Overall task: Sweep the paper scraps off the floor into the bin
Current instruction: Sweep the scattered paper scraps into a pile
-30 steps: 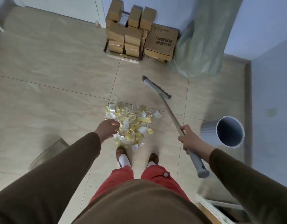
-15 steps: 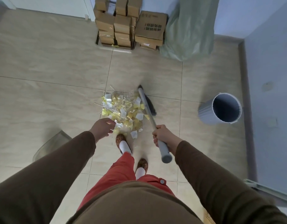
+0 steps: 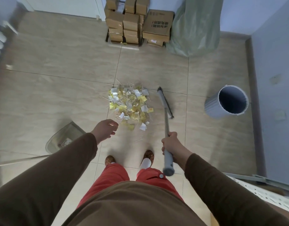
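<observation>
A heap of yellow and white paper scraps [image 3: 130, 106] with thin sticks lies on the tiled floor ahead of my feet. My right hand [image 3: 171, 144] grips the grey handle of a broom [image 3: 166, 123]; its dark-bristled head [image 3: 165, 101] rests on the floor just right of the heap. My left hand [image 3: 105, 128] hovers near the heap's near-left edge, fingers loosely curled, holding nothing. A grey bin [image 3: 228, 101] lies tilted on the floor at the right, its mouth facing me.
A transparent dustpan [image 3: 64, 137] sits on the floor to my left with a long pole [image 3: 20, 160] beside it. Stacked cardboard boxes [image 3: 134, 25] and a green sack [image 3: 196, 26] stand against the far wall. A blue wall runs along the right.
The broom head has swung from the heap's upper right edge to the floor clear of the scraps on the right. I have stepped back, and my left hand has opened slightly.
</observation>
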A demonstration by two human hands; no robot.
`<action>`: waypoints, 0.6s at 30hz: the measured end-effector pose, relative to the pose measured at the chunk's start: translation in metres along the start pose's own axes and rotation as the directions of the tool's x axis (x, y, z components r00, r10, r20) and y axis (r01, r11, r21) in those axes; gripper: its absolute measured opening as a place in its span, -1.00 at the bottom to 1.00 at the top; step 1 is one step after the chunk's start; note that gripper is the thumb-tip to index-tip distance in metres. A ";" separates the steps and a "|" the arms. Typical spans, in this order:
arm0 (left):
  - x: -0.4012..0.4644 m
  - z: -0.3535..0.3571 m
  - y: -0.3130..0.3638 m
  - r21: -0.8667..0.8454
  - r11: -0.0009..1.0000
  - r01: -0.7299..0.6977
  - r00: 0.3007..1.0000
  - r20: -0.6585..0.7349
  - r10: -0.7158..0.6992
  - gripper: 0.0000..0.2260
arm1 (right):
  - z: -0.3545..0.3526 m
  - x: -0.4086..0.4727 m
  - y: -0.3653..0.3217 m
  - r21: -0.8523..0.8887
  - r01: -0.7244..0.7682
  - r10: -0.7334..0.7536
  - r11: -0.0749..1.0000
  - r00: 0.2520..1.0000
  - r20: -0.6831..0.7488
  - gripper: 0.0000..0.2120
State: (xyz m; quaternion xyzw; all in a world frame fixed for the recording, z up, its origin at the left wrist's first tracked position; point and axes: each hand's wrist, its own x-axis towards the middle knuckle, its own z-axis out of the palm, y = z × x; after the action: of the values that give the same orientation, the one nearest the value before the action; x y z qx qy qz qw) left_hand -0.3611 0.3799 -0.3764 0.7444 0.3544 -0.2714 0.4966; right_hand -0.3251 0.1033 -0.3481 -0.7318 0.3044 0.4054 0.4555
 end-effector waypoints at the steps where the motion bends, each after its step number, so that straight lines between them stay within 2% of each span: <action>1: -0.004 -0.002 -0.004 -0.003 1.000 -0.004 1.000 -0.008 0.004 -0.82 | 0.017 0.007 0.002 0.099 -0.029 0.028 0.995 1.000 0.012 -0.70; 4: -0.016 -0.011 -0.018 0.000 1.000 -0.026 0.999 -0.020 0.026 -0.82 | 0.068 0.020 0.005 0.389 -0.134 0.103 0.911 0.990 0.099 -0.69; 9: -0.033 -0.041 -0.048 0.027 0.997 -0.069 0.998 0.004 0.069 -0.83 | 0.108 -0.009 0.013 0.565 -0.221 0.093 0.795 0.965 0.246 -0.90; 12: -0.045 -0.069 -0.069 0.037 0.993 -0.116 0.993 0.020 0.115 -0.86 | 0.126 -0.036 0.027 0.557 -0.213 0.093 0.802 0.967 0.236 -0.87; 14: -0.055 -0.090 -0.086 0.041 0.988 -0.152 0.988 0.022 0.151 -0.86 | 0.147 -0.063 0.037 0.494 -0.110 0.040 0.863 0.988 0.149 -0.88; 18: -0.075 -0.131 -0.120 0.053 0.977 -0.207 0.978 0.010 0.207 -0.83 | 0.189 -0.115 0.053 0.361 0.065 -0.085 0.930 0.995 0.042 -0.67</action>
State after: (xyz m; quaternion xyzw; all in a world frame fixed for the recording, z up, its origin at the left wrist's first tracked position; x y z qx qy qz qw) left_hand -0.4952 0.5128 -0.3384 0.7897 0.2662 -0.2294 0.5029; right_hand -0.4838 0.2634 -0.3182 -0.6355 0.3322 0.3458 0.6051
